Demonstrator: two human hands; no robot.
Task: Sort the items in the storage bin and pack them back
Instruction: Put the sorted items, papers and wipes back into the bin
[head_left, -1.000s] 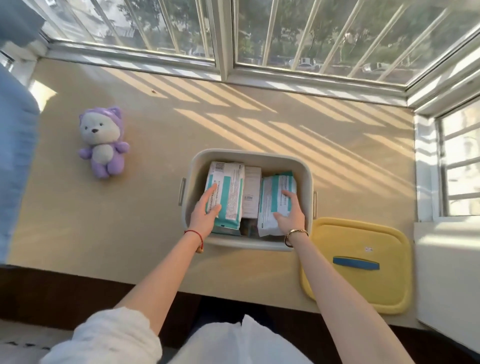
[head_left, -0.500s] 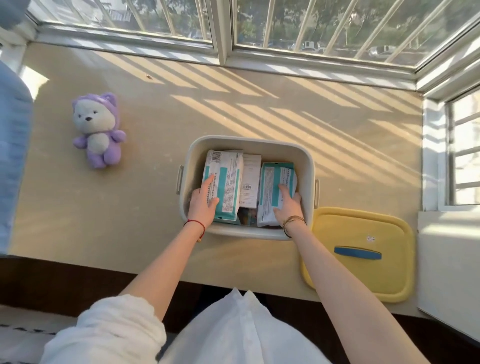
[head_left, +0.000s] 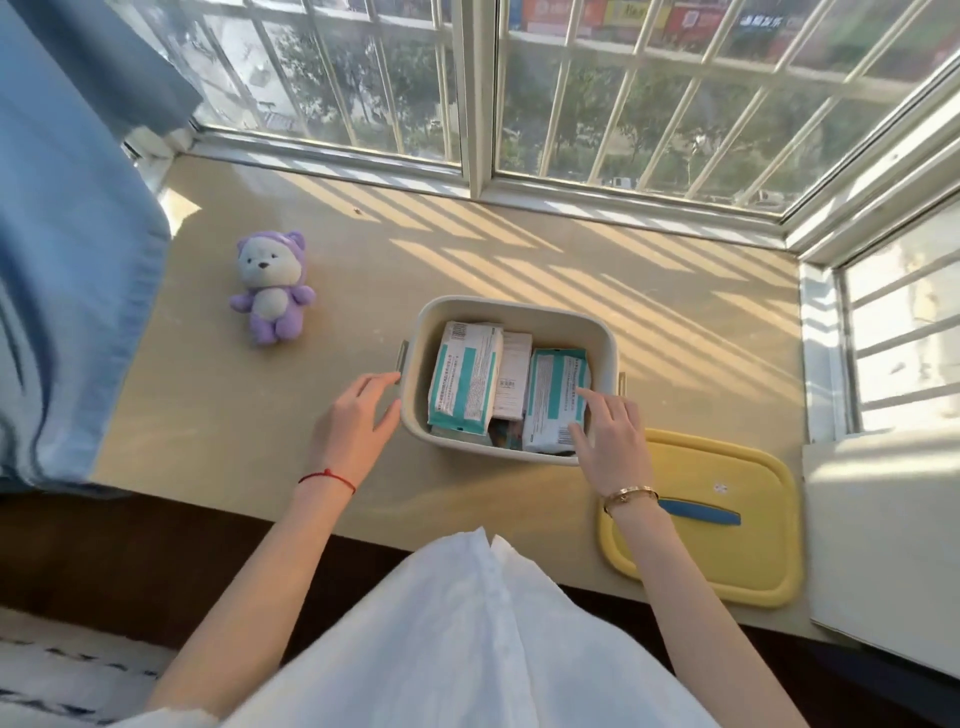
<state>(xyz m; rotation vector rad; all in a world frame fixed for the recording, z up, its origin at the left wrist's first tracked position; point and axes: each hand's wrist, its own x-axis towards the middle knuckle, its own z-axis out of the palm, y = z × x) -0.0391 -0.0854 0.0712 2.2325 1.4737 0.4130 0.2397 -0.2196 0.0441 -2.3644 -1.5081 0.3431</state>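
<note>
Left hand (head_left: 358, 415), fingers spread, rests at the bin's (head_left: 605, 338) nine o'clock; right hand (head_left: 608, 436), open, touches a pack (head_left: 556, 400) (unclamped), which could slump sideways.

1. A cream storage bin (head_left: 608, 338) held packets (head_left: 465, 379) printed white with teal bands and barcodes.
2. Its lid (head_left: 727, 566) was yellow, with a blue handle strip (head_left: 701, 513).
3. A plush bear (head_left: 271, 288) wore purple around a white face and belly.
4. Striped sunlight and shadow crossed the beige desk (head_left: 208, 415).
5. A red string circled the left wrist (head_left: 327, 475); a gold bangle (head_left: 629, 494), the right.
6. Blue curtain (head_left: 67, 260) hung at left.
</note>
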